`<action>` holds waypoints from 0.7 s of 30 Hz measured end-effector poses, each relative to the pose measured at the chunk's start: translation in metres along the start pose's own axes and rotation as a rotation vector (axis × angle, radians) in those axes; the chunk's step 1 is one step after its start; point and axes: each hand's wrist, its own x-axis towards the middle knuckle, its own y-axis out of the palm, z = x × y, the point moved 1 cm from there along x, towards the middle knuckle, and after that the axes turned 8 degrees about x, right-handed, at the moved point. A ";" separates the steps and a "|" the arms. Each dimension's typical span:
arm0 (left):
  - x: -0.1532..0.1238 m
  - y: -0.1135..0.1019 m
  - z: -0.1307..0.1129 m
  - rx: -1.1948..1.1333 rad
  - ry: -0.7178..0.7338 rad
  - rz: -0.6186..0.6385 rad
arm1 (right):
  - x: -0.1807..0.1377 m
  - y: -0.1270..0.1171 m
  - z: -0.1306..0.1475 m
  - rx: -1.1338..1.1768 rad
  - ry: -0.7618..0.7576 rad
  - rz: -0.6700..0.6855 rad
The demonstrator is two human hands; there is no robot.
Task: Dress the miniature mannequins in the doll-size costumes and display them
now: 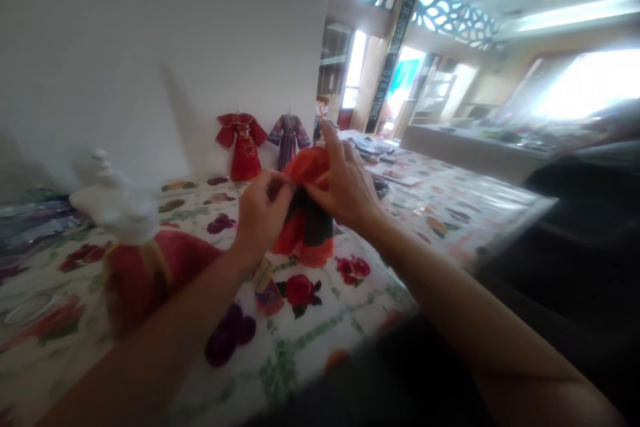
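A small doll dress in orange and black (pixel 306 227) stands above the flowered tablecloth (pixel 320 320), and both my hands are on it. My left hand (pixel 260 210) pinches the cloth at the upper left of the dress with closed fingers. On the upper right, my right hand (pixel 343 187) wraps round the orange top. A white doll mannequin in a red skirt (pixel 133 240) stands to the left, close to my left forearm. A small folded piece of patterned cloth (pixel 267 290) lies on the table below the dress.
A red doll robe (pixel 241 145) and a purple doll robe (pixel 289 139) stand on stands against the white wall at the back. Papers and small items (pixel 380 157) lie further along the table. The table's edge (pixel 480 250) runs on the right, with something dark beyond it.
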 end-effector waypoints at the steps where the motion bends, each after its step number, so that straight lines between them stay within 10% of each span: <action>1: 0.000 0.000 0.000 0.000 0.001 -0.009 | 0.000 0.000 0.000 0.002 0.002 0.003; 21: 0.005 0.012 -0.019 0.501 0.453 -0.037 | 0.015 -0.026 -0.016 0.399 -0.091 0.242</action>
